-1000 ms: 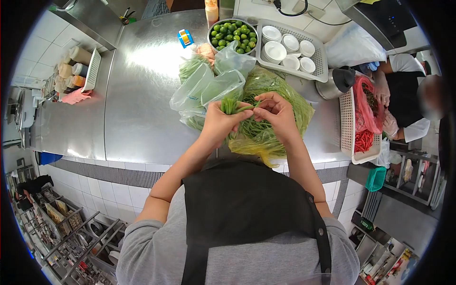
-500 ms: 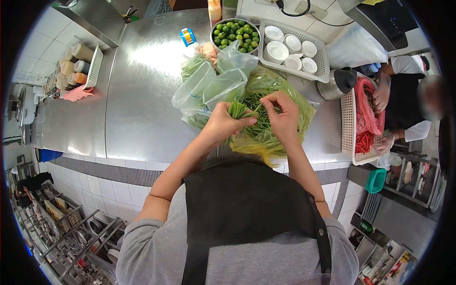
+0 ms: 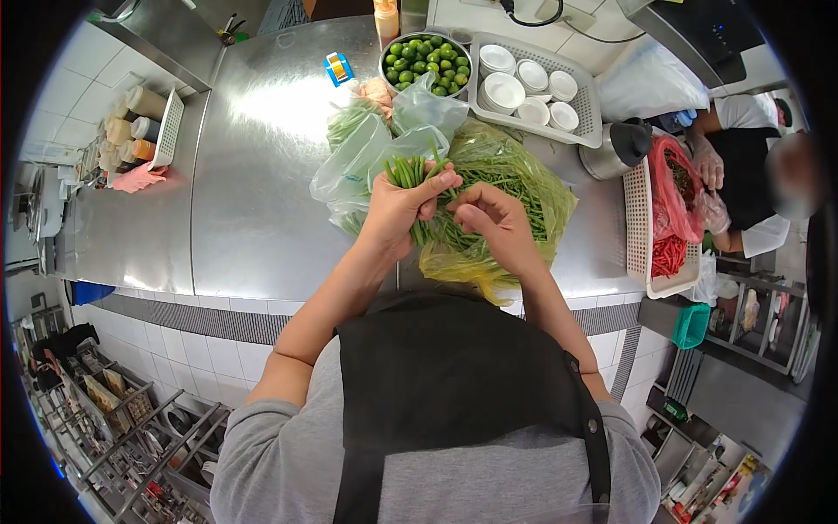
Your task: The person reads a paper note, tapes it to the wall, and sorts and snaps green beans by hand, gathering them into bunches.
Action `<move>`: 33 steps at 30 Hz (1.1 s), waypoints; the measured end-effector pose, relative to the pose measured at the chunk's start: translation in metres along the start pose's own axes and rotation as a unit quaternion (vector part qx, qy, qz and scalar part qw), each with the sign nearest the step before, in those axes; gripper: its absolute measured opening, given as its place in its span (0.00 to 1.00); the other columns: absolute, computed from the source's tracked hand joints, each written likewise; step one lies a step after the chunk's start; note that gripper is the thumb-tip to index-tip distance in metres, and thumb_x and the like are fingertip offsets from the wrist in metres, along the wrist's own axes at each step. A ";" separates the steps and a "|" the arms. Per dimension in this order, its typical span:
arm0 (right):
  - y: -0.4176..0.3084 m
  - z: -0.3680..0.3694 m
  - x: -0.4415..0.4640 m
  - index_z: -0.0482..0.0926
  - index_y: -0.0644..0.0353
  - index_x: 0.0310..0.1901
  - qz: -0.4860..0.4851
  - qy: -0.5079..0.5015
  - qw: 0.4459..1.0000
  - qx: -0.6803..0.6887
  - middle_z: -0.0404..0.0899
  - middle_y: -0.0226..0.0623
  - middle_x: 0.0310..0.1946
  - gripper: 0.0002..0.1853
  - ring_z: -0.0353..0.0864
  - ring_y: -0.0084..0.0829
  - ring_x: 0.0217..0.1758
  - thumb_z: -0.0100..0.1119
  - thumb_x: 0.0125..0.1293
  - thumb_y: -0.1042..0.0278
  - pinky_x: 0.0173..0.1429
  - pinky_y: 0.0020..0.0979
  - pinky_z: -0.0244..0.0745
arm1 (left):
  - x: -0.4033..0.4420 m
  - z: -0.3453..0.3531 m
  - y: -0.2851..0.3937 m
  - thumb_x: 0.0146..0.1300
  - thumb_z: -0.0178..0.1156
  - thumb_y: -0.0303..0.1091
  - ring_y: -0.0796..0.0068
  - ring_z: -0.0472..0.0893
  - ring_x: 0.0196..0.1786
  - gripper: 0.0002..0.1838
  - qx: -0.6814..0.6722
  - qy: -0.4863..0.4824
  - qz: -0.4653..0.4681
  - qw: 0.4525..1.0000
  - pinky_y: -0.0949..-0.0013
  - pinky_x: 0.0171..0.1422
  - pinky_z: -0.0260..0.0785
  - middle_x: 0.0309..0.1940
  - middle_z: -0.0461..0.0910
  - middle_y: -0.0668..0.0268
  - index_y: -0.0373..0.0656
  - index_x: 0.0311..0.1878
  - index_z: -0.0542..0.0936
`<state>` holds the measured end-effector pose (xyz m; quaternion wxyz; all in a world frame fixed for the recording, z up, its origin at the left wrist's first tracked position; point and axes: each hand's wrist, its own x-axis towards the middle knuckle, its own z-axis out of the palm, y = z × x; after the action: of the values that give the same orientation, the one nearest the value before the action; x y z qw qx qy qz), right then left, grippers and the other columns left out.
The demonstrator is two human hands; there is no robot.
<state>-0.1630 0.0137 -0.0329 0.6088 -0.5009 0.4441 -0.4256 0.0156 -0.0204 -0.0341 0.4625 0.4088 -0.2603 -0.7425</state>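
Beans [image 3: 406, 174], green and bunched, stand in the left hand [image 3: 400, 205], whose fingers close around them above the table [image 3: 271, 210], toward its near edge. The right hand [image 3: 496, 225] is just beside, fingers curled; whether it pinches a bean, I cannot tell. Beneath, a yellowish bag [image 3: 560, 210] holding more beans [image 3: 524, 194] reaches the near edge. At the far edge, a bowl [image 3: 385, 86] of limes [image 3: 425, 63] stands beside a grey tray [image 3: 587, 131] of white dishes [image 3: 504, 91].

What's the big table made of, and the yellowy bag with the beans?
The table looks like metal, maybe stainless steel: grey and smooth, with a bright glare. The yellowy bag looks like thin, shiny plastic: crinkled, and partly see-through around the green beans.
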 end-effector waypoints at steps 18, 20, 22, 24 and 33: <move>0.066 -0.031 0.012 0.83 0.63 0.35 0.077 -0.020 0.865 -0.496 0.77 0.43 0.40 0.10 0.81 0.50 0.46 0.66 0.64 0.63 0.48 0.47 0.77 | 0.002 -0.007 0.005 0.75 0.61 0.40 0.84 0.72 0.30 0.11 -0.206 0.022 0.012 0.978 0.82 0.30 0.67 0.28 0.71 0.72 0.42 0.43 0.75; 0.076 -0.022 0.013 0.83 0.62 0.35 0.080 -0.024 0.850 -0.521 0.78 0.43 0.41 0.10 0.81 0.49 0.45 0.67 0.63 0.63 0.49 0.47 0.77 | -0.001 -0.003 0.001 0.75 0.60 0.41 0.83 0.73 0.29 0.12 -0.184 0.036 0.020 0.982 0.81 0.29 0.67 0.29 0.73 0.71 0.44 0.39 0.74; 0.090 -0.020 0.015 0.83 0.63 0.33 0.059 -0.012 0.839 -0.541 0.78 0.43 0.38 0.10 0.82 0.49 0.44 0.69 0.61 0.65 0.48 0.45 0.77 | -0.003 -0.003 -0.002 0.75 0.60 0.42 0.82 0.73 0.28 0.14 -0.161 0.050 0.028 0.985 0.80 0.29 0.67 0.30 0.74 0.70 0.45 0.35 0.72; 0.086 -0.026 0.019 0.83 0.64 0.32 0.046 0.009 0.870 -0.491 0.79 0.44 0.36 0.09 0.82 0.48 0.43 0.69 0.60 0.66 0.47 0.44 0.77 | -0.003 -0.007 -0.006 0.75 0.61 0.41 0.82 0.75 0.26 0.14 -0.049 0.038 0.059 0.996 0.78 0.28 0.67 0.31 0.79 0.67 0.42 0.35 0.78; 0.016 -0.038 0.024 0.86 0.63 0.33 0.050 0.108 0.992 -0.051 0.78 0.24 0.23 0.06 0.71 0.15 0.26 0.69 0.64 0.70 0.33 0.22 0.66 | -0.004 0.001 -0.025 0.69 0.68 0.34 0.86 0.74 0.20 0.12 0.227 -0.052 0.021 0.972 0.77 0.25 0.65 0.22 0.79 0.74 0.37 0.50 0.87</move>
<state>-0.1930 -0.0157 -0.0553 0.5516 -0.4592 0.5528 -0.4234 0.0033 -0.0054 -0.0512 0.3594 0.4584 -0.4543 -0.6741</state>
